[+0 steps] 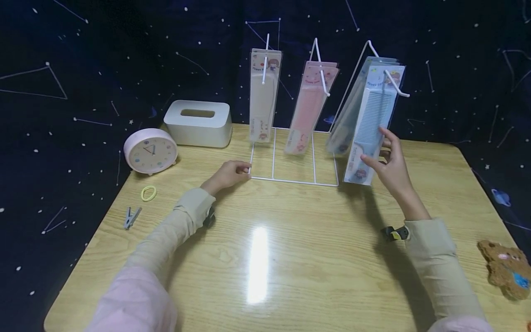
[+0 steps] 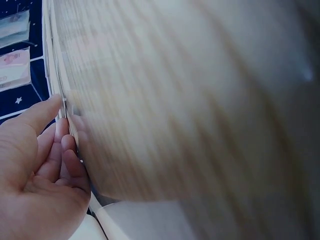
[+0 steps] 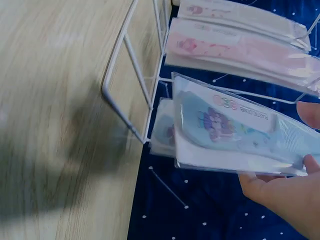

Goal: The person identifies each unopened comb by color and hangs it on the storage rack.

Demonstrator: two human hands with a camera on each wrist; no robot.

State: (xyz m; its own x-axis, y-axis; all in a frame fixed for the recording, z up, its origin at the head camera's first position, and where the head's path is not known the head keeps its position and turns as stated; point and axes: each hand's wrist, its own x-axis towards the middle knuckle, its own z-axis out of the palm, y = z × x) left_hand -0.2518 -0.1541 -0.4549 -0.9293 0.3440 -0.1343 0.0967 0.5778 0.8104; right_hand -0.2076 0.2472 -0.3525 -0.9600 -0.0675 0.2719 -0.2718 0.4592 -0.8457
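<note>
A white wire display rack [image 1: 294,181] stands on the table with packaged combs on its hooks. My left hand [image 1: 228,175] pinches the left front part of its base; the left wrist view shows the fingertips meeting at the thin wire. With thumb and fingers, my right hand [image 1: 394,173] holds a packaged blue comb [image 1: 373,120] by its lower half. The upper end of this pack is at the right hook, in front of another blue pack [image 1: 350,115]. Pink comb packs [image 1: 309,110] hang at the middle hook, a whitish comb pack [image 1: 262,101] at the left one.
Left of the rack stand a white tissue box [image 1: 198,133] and a round pink clock [image 1: 150,152]. A yellow hair tie [image 1: 148,193] and a grey clip [image 1: 132,218] lie near the left edge. At the right edge is a brown bear plush [image 1: 506,267]. Dark starry cloth hangs behind.
</note>
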